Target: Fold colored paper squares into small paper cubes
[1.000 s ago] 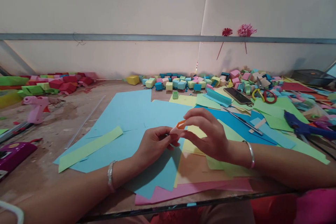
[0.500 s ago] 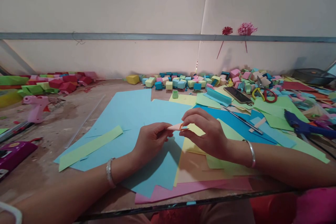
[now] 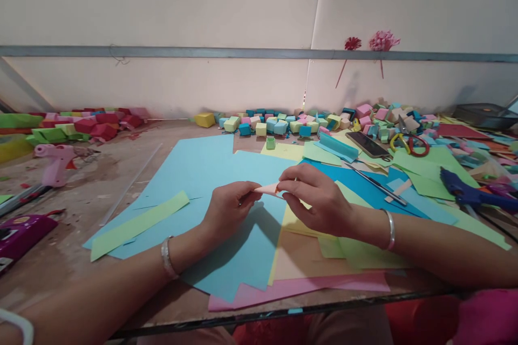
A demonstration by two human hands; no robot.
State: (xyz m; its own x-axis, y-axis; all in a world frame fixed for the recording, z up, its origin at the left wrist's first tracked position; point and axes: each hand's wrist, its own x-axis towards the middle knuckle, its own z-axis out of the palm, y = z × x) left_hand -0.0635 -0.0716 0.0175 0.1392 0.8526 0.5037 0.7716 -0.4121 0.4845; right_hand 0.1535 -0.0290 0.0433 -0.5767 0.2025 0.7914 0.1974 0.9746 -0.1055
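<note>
A small folded piece of peach-orange paper (image 3: pixel 268 188) is pinched between both hands just above the table. My left hand (image 3: pixel 227 208) grips its left end with closed fingers. My right hand (image 3: pixel 319 199) pinches its right end between thumb and forefinger. Beneath the hands lie large light blue sheets (image 3: pixel 202 172), with yellow, peach and pink sheets (image 3: pixel 299 285) under my right wrist. A light green paper strip (image 3: pixel 137 225) lies to the left of my left hand.
Small coloured paper cubes (image 3: pixel 279 125) line the back wall, with red and green ones (image 3: pixel 93 126) at left. A pink glue gun (image 3: pixel 54 157) is left, a blue glue gun (image 3: pixel 465 191), scissors (image 3: pixel 408 144) and a phone (image 3: pixel 367 144) right. A purple object (image 3: pixel 20 232) lies at the left edge.
The small paper piece, open as a loop a second ago, is now pressed flat between both hands. The hands have drawn slightly closer together; the camera tilted down a little.
</note>
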